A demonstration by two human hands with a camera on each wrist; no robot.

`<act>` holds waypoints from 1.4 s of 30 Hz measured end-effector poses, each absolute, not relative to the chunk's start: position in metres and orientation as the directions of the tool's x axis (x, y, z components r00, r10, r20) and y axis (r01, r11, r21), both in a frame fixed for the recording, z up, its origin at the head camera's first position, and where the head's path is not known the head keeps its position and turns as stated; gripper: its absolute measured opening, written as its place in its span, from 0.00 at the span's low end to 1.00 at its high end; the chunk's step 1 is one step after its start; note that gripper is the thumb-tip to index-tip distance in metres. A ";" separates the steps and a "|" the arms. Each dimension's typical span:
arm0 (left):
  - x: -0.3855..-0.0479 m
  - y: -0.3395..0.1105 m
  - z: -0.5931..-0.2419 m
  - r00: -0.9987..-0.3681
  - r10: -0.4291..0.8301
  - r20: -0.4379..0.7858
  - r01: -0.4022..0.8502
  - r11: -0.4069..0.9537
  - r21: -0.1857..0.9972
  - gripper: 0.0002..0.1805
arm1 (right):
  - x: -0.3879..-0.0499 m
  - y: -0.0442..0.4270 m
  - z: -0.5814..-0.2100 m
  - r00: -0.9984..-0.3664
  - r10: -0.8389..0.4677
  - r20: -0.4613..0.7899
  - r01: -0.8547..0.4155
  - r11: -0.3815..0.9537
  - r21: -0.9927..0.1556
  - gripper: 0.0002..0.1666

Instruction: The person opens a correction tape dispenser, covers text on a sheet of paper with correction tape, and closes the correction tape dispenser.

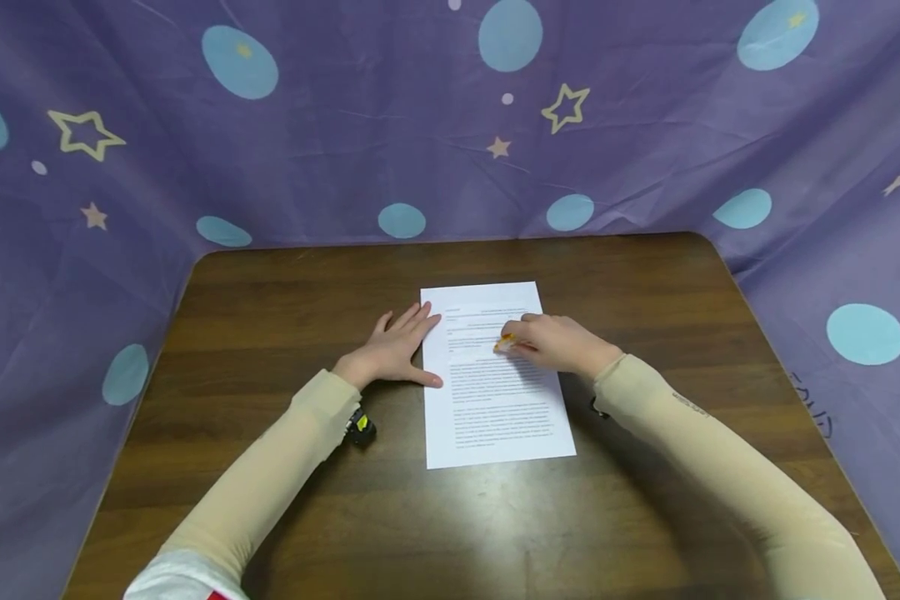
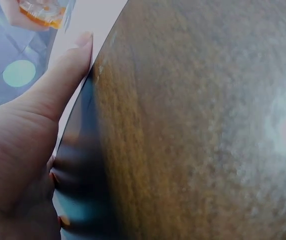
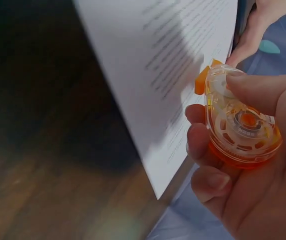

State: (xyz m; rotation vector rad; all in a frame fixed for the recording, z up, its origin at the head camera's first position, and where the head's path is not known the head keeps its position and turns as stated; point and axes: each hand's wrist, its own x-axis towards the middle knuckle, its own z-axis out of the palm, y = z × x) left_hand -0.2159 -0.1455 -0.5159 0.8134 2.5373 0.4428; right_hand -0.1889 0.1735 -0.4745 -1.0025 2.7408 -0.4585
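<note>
A printed sheet of paper (image 1: pixel 495 417) lies flat on the wooden table, covered with lines of small text. My left hand (image 1: pixel 396 346) rests along its left edge, fingers spread and straight, with the thumb on the paper. In the right wrist view, my right hand (image 3: pixel 263 195) grips a clear and orange correction tape dispenser (image 3: pixel 243 125) between thumb and curled fingers. From the head view, the right hand (image 1: pixel 562 342) is over the upper right part of the sheet, and the dispenser's orange tip (image 1: pixel 504 340) points at the text. Whether the tip touches the paper I cannot tell.
The brown wooden table (image 1: pixel 270 300) extends around the sheet on all sides. Behind it and at both sides hangs a purple curtain (image 1: pixel 330 150) with blue dots and stars. A small dark wrist device (image 1: pixel 361 427) is strapped at the left wrist.
</note>
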 end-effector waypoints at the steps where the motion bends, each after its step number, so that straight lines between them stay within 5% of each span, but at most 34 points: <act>1: -0.215 -0.146 -0.514 -0.729 0.612 -0.305 0.470 0.773 0.427 0.70 | -0.189 0.176 -0.475 -0.758 -0.648 -0.070 -0.590 0.728 -0.349 0.11; 19: -0.209 -0.146 -0.503 -0.730 0.613 -0.302 0.458 0.767 0.449 0.59 | -0.186 0.196 -0.472 -0.794 -0.604 -0.064 -0.549 0.759 -0.351 0.13; 42: -0.213 -0.144 -0.504 -0.711 0.612 -0.347 0.478 0.782 0.400 0.64 | -0.186 0.157 -0.471 -0.741 -0.666 -0.087 -0.600 0.714 -0.360 0.11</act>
